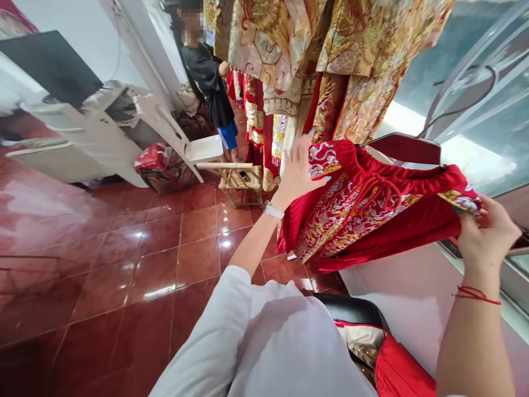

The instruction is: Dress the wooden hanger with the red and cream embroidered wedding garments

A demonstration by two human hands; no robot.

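A red skirt (334, 220) with gold and silver embroidery and a gathered drawstring waist hangs in front of me from a dark hanger (407, 149). My left hand (295, 171) is spread, palm down, over the embroidered left end of the waist, its fingers apart. At the opposite end, my right hand (487, 231) pinches the embroidered edge of the skirt between thumb and fingers. The tied red cord (382, 190) shows at the middle of the waistband. Gold and red embroidered garments (276, 49) hang just behind it.
A small bamboo chair (237, 173) stands on the red tile floor (198, 226). Farther back are a white plastic chair (204, 148), a red bag (152, 157) and a person in a black shirt (209, 77). Metal scrollwork (475, 71) fronts the glass at right. Red cloth (403, 366) lies below.
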